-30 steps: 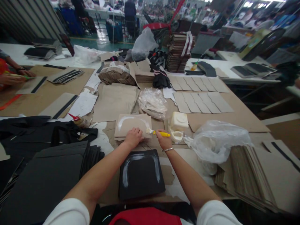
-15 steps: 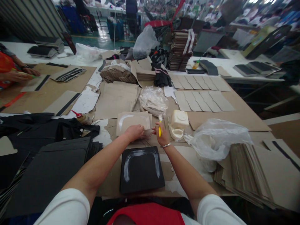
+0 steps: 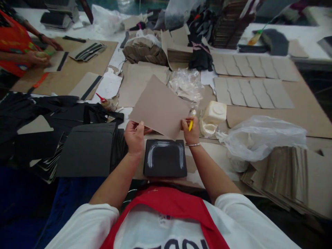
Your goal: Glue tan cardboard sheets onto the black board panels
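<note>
Between both hands I hold up a greyish-brown cardboard sheet [image 3: 162, 107], turned at a slant. My left hand [image 3: 135, 136] grips its left corner, thumb on top. My right hand [image 3: 190, 129] pinches the right edge and also keeps a yellow-handled brush [image 3: 191, 123] in its fingers. Just below the sheet lies a black panel [image 3: 166, 162] with a U-shaped smear of white glue along its edges. To the right of my right hand stands a cream plastic container [image 3: 214, 114], cut open at its near end. The small stack under the sheet is hidden.
Black sheets [image 3: 86, 148] are piled at the left, near a glue bottle with a red tip [image 3: 105, 102]. A clear plastic bag [image 3: 261, 136] and a cardboard stack [image 3: 277, 176] lie right. Panels [image 3: 254, 93] lie in rows behind. A co-worker's hands [image 3: 44, 55] work at far left.
The cardboard sheet has been lifted off the small stack and turned. My left hand has moved left to its corner. My view has tilted down.
</note>
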Tool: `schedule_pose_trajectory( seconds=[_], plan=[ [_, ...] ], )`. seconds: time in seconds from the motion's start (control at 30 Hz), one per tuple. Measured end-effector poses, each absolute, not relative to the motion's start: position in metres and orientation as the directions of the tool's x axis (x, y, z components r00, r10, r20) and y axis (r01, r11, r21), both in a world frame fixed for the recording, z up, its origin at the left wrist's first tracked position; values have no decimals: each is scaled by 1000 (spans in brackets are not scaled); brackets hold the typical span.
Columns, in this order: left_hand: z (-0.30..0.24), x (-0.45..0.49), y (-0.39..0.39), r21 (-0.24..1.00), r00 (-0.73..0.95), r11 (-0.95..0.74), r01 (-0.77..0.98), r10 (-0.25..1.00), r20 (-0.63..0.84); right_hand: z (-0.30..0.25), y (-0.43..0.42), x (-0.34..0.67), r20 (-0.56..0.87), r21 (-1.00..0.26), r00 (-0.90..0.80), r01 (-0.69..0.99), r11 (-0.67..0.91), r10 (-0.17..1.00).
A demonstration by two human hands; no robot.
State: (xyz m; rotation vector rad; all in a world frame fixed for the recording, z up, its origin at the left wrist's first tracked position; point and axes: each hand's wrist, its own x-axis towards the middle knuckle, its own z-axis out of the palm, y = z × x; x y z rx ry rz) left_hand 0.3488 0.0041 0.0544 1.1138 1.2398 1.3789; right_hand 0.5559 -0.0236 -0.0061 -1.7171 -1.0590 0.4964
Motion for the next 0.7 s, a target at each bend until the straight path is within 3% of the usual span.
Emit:
schedule_pose_trajectory(
  seconds=[0.1, 0.17, 0.33, 0.5, 0.57, 0.7],
  plan=[
    [32, 342, -21, 967, -7, 166, -194, 985, -170, -5, -59, 567, 221, -847, 563, 515, -129, 796],
    [14, 328, -35, 937, 63, 301, -179, 954, -294, -11, -88, 576, 251, -766, 540, 618, -177, 803],
    [-35, 286, -78, 851, 101, 500, 164, 849, -518, -51, -148, 584, 109, -561, 425, 772, -297, 899],
    [-64, 263, -111, 760, 164, 315, 568, 862, -479, -95, -161, 574, 44, -532, 356, 799, -280, 933],
    [-72, 260, -116, 737, 171, 247, 629, 881, -441, -105, -158, 570, 42, -532, 353, 800, -278, 935],
    [-85, 258, -117, 709, 137, 276, 649, 874, -465, -116, -152, 567, 37, -523, 364, 801, -293, 931]
  ],
)
